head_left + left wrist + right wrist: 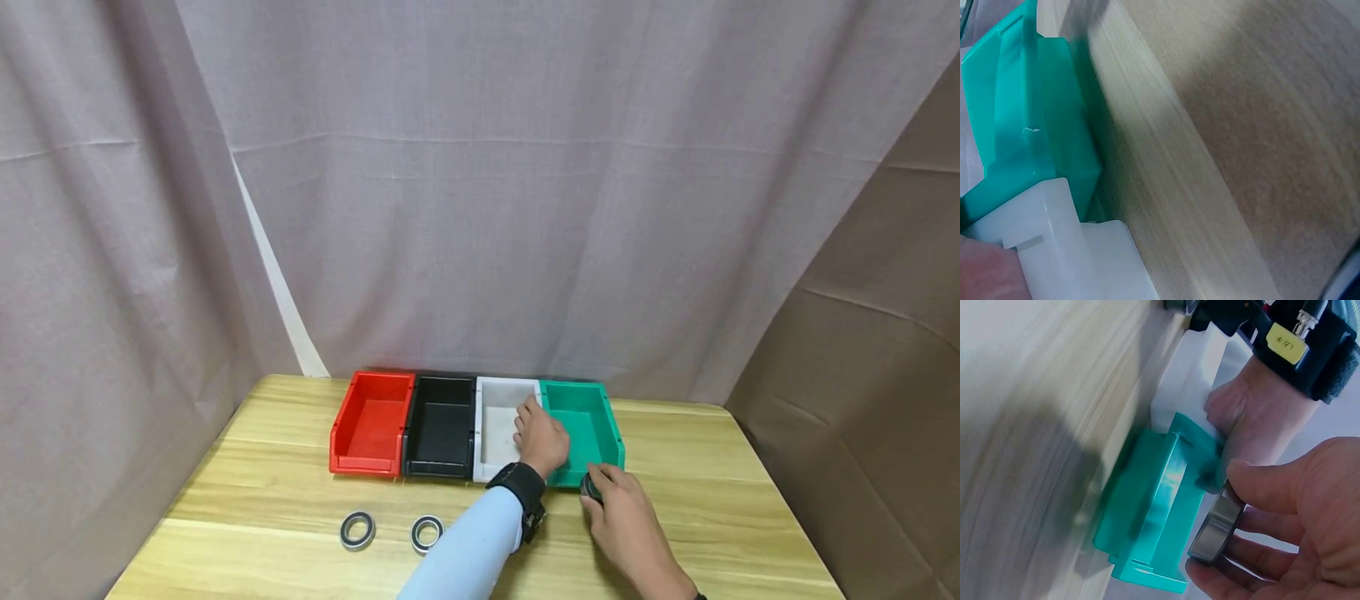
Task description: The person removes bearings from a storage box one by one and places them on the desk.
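Observation:
My right hand (626, 521) pinches a ball bearing (1217, 526) between thumb and fingers, at the front edge of the green bin (577, 433). In the right wrist view, the bearing's smooth metal rim faces the camera. My left hand (543, 437) is over the wall between the white bin (495, 475) and the green one. Its fingers point into the white bin and look bent; whether they hold anything is hidden. Two more bearings, one on the left (357, 531) and one beside the left sleeve (426, 533), lie flat on the wooden table (262, 500).
A red bin (365, 465) and a black bin (438, 468) stand left of the white one, all four side by side in a row. Behind the table hangs a grey curtain (465, 208). My left forearm crosses in front of the white bin.

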A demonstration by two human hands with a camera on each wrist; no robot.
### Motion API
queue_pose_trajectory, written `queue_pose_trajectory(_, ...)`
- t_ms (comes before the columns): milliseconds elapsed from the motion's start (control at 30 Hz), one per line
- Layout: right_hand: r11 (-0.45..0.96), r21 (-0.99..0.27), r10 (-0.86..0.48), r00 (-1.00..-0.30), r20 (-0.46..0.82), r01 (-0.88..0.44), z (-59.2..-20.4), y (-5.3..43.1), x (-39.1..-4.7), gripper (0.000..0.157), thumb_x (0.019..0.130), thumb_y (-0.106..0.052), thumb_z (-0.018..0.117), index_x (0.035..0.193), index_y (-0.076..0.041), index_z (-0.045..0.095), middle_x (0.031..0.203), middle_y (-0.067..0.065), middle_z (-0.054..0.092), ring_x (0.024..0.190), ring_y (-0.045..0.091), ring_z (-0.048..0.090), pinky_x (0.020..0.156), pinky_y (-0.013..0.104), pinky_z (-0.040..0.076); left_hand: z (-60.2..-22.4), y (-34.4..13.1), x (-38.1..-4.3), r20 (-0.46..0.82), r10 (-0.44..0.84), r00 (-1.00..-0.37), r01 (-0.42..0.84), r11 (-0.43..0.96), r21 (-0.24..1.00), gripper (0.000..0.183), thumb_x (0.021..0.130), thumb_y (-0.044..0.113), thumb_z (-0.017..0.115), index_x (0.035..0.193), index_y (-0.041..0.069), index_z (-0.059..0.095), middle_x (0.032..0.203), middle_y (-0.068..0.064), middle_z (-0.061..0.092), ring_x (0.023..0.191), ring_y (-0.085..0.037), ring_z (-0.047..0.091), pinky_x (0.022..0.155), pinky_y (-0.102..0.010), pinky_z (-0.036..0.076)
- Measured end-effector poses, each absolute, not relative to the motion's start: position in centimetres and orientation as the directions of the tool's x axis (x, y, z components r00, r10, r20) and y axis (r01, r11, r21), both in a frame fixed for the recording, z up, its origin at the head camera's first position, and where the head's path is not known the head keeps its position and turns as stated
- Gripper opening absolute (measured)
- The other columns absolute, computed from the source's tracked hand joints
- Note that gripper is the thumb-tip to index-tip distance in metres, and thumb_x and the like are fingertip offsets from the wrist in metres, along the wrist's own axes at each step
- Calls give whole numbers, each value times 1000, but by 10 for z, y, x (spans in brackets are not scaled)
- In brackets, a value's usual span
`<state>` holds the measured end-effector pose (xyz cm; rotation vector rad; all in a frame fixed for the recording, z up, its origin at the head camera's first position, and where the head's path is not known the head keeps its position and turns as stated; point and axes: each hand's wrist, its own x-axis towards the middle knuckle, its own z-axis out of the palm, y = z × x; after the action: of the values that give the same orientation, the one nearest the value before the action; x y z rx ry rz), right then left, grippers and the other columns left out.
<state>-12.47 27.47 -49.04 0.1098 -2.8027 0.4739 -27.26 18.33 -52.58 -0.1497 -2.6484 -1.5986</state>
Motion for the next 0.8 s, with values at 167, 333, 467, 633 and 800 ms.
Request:
queue_pose_trajectory(167,937,-321,-29,-946,324,-138,-491,273,-123,43,95,-8,78,132,11,69,130,24,71,120,44,67,103,59,55,-527,183,-274,84,54,-995,100,476,874,56,108,9,48,159,-5,30,149,-27,42,128,-43,44,104,-62,39)
queue_pose_trajectory(333,932,-335,-25,-948,318,-137,-492,271,-123,43,93,-8,79,131,10,69,128,23,72,120,42,68,102,59,55,-528,184,-275,72,47,-996,86,482,872,55,108,9,49,159,-4,31,149,-26,43,129,-43,44,104,-62,39)
queue_pose_trajectory(467,925,-363,-10,-962,271,-112,-492,270,-122,44,95,-9,78,134,9,68,131,23,71,123,42,67,104,59,54,-527,185,-276,63,45,-997,77,486,870,56,107,9,50,158,-4,32,148,-26,43,129,-42,44,104,-62,39)
queue_pose_trajectory(633,920,-384,0,-980,198,-78,-491,269,-120,44,95,-10,78,135,7,69,131,20,70,124,41,66,105,58,54,-525,184,-275,62,51,-997,79,488,869,55,108,9,48,159,-5,31,149,-26,42,131,-42,44,105,-61,38)
queue_pose_trajectory(800,913,-406,8,-990,144,-51,-494,266,-115,41,92,-12,82,128,4,73,125,17,72,121,38,69,103,55,56,-523,183,-272,75,54,-996,91,483,871,54,108,7,46,158,-7,31,149,-27,42,131,-43,44,105,-62,38)
